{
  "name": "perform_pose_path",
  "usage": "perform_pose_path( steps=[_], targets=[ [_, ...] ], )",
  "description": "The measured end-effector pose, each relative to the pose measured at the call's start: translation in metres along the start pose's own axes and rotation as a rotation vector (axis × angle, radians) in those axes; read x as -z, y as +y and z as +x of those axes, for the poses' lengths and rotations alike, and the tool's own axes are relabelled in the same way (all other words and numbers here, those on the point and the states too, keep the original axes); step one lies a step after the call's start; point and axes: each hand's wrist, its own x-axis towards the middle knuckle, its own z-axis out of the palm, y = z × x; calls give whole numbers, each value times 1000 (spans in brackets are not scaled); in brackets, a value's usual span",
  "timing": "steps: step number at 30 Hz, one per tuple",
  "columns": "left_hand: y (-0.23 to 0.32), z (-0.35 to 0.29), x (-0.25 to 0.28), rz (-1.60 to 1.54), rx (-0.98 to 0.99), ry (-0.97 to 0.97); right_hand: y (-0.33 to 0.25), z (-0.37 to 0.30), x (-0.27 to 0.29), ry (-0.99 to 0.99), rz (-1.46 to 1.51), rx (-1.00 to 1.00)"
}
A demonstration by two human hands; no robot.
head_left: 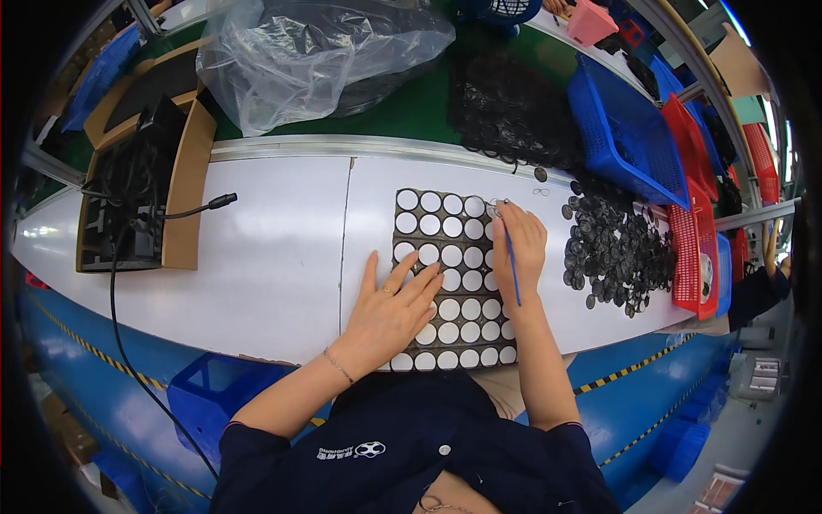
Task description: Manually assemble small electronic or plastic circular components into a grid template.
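Observation:
A dark tray (460,295) lies on the white worktop in front of me, with rows of round white discs (470,309) set in it. My left hand (390,310) rests flat over the tray's left side, fingers spread and holding nothing. My right hand (522,244) is closed on a thin blue stick (513,267), which slants down along the palm toward the wrist. Its fingertips are at the tray's far right corner, where thin dark wire loops (478,202) show. Whether the fingers also pinch a loop cannot be made out. The hand covers part of the right-hand discs.
To the right lies a heap of small black round pieces (612,244), beside red (695,257) and blue (629,137) baskets. Behind are a dark pile (514,107) and a clear plastic bag (308,64). A cardboard box (202,163) with black cabled parts stands left.

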Motion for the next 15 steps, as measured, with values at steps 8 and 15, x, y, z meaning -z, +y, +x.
perform_pose_path(
  steps=[8, 15],
  targets=[
    [-16, 33, -3, 74, 2, 37, -26, -18, -7, -280, 521, -293],
    [-19, 31, -6, 91, 29, 20, -25, -15, -7, -342, 518, -320]
  ],
)
